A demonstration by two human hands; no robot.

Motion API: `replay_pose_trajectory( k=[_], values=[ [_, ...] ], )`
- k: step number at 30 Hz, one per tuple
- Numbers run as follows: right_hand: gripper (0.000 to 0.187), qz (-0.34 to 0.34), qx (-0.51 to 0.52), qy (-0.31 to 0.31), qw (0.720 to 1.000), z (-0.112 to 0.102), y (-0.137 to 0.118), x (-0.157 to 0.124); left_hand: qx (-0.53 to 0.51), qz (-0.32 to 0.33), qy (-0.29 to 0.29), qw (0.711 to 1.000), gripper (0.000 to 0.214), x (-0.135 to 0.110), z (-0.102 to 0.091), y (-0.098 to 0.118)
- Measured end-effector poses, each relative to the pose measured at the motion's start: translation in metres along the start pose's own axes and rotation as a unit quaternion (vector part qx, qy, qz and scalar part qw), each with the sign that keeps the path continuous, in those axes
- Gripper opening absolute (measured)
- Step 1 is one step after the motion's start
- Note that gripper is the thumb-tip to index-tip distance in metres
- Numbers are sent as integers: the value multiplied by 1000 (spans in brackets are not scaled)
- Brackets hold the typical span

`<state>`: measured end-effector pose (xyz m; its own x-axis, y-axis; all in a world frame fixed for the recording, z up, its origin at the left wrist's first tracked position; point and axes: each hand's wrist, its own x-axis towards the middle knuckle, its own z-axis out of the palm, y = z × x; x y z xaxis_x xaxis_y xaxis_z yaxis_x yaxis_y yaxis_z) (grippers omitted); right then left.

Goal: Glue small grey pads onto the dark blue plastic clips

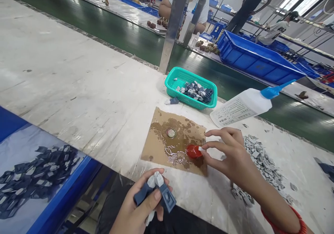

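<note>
Scuffed white bench (78, 87), factory rm

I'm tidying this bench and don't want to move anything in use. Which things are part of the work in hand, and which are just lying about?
In use:
left hand holding blue-grey plastic parts
right hand at red cap
stained cardboard

Lying about:
glue bottle
green basket
pile of small grey pieces
blue crate
</note>
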<state>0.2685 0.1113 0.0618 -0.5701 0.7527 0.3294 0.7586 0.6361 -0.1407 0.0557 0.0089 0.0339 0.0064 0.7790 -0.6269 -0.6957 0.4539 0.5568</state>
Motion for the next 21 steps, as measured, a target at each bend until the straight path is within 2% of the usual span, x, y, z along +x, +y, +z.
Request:
replay_pose_trajectory(
  k=[6,8,12,15,21],
  values=[
    [2,25,-11,68,997,-18,-10,-1,28,-6,4,1000,31,-2,0,2],
    [2,38,-11,99,994,-16,-14,-2,28,3,-11,1000,28,-2,2,2],
    [6,11,-24,113,993,-5,-18,-4,36,23,-36,998,20,0,3,0],
    [8,28,-28,135,990,-4,-29,-8,66,41,-52,996,19,2,0,-3],
    [11,7,96,88,991,1,-73,-18,146,108,-39,983,21,1,0,-7]
  ],
)
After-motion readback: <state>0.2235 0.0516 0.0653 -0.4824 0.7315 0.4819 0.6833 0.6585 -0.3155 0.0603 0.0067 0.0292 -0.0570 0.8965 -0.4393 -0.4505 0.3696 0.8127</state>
